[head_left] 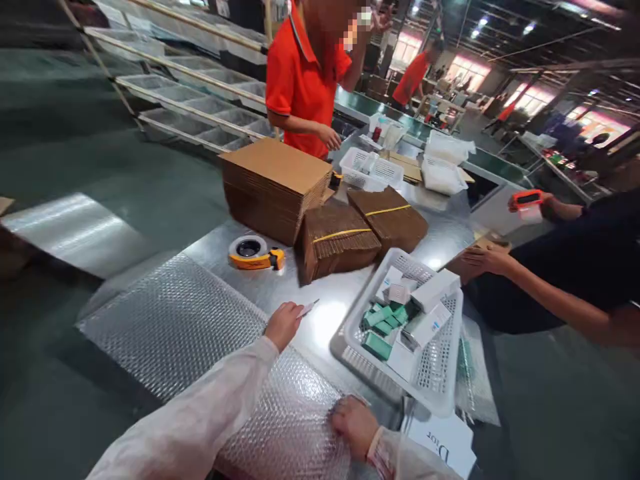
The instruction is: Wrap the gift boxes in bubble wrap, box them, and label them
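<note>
A sheet of clear bubble wrap (175, 320) lies over the near left part of the metal table (295, 283) and hangs past its edge. My left hand (283, 326), in a white sleeve, is closed around a small pale utility knife (308, 309) with a thin dark tip pointing away to the right. Its wrist rests over the far edge of the wrap. Nearer me, my right hand (356, 427) has curled fingers gripping the wrap's right edge. Right of my hands, a white plastic basket (350, 333) holds green boxes (377, 345) and white boxes (435, 290).
An orange tape dispenser (256, 257) sits behind my left hand. Flat cardboard stacks (280, 173) and strapped brown bundles (340, 240) stand farther back. A white printed box (440, 440) lies below the basket. One person in red (300, 80) stands opposite; another's hand holds an orange-rimmed device (527, 199) at right.
</note>
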Demonstrator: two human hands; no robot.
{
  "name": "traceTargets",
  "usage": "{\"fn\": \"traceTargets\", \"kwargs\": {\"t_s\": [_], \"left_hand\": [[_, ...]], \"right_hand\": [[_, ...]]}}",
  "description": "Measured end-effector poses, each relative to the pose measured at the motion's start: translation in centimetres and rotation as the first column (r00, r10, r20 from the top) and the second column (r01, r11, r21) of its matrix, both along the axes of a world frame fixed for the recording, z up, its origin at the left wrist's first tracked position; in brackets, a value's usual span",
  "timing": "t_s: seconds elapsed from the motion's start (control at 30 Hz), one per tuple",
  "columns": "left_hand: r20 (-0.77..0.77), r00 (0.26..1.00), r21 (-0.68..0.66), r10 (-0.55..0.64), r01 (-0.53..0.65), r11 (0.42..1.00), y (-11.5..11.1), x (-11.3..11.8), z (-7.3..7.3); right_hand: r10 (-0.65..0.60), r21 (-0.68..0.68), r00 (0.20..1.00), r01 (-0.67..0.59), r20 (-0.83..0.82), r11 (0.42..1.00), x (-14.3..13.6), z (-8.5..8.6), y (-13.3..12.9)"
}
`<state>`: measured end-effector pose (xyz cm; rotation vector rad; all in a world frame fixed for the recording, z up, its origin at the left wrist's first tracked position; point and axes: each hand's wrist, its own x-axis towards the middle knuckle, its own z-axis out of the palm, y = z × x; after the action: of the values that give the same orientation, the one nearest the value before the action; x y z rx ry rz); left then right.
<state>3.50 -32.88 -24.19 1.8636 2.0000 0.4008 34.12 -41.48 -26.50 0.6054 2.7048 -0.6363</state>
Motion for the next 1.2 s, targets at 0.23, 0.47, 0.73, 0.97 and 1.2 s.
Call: {"fn": "traceTargets", "kwargs": {"t_s": [0.23, 0.47, 0.73, 0.97, 1.2], "left_hand": [[-0.08, 0.978, 0.107, 0.191, -0.182, 0.977, 3.3, 8.5, 4.2], [-0.171, 0.935, 0.119, -0.312, 0.334, 0.935, 15.1, 26.8, 11.3], [0.08, 0.996, 0.134, -0.044, 0.033, 0.99, 3.6, 17.4, 14.2], [0.269, 0.791, -0.075, 0.549, -0.551, 0.831, -21.5, 15.0, 8.3], [0.245, 0.727, -0.091, 0.641, -0.641, 0.762, -27.6, 18.8, 1.3]], "right_hand": [[0.05, -0.008, 0.992, -0.052, -0.118, 0.999, 4.6, -2.2, -2.4], [-0.029, 0.113, 0.908, 0.084, -0.418, 0.99, 6.1, -3.4, -2.8], [0.127, 0.156, 0.897, -0.066, -0.423, 0.986, 5.2, -4.1, -1.2], [0.146, 0.087, 0.86, -0.118, -0.489, 0.989, 6.2, -5.0, -0.8], [0.307, 0.208, 0.812, -0.232, -0.496, 0.95, 7.1, -3.5, 0.6]]}}
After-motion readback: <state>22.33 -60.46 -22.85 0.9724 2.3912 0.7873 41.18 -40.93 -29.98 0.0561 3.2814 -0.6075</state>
